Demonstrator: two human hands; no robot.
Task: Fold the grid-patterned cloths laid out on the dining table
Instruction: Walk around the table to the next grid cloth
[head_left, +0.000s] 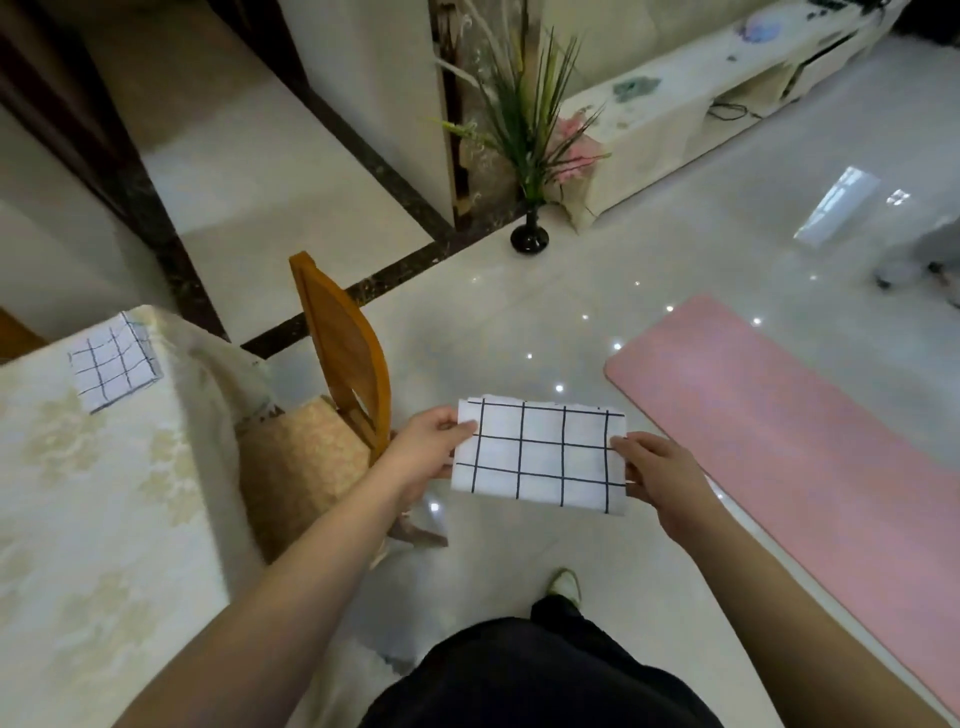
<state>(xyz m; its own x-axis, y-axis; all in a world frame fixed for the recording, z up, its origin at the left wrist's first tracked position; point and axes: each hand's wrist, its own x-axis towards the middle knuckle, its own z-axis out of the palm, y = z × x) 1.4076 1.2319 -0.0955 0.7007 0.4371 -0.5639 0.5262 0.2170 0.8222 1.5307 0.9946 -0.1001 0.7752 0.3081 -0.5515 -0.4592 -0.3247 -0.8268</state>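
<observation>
The left hand (426, 449) and right hand (660, 475) are pinching opposite short edges of a folded grid cloth (540, 454), holding it between them above the floor (519, 322).

A home: dining table (104, 493), wooden chair (343, 353), vase of plants (530, 208), polished floor tiles (675, 260).

Bare forearms (291, 587), black trousers (540, 670), and a pale green-tinged shoe (565, 583) on one foot

White, black-gridded cloth (540, 454) — pink mat (789, 415), orange chair (343, 338).
</observation>
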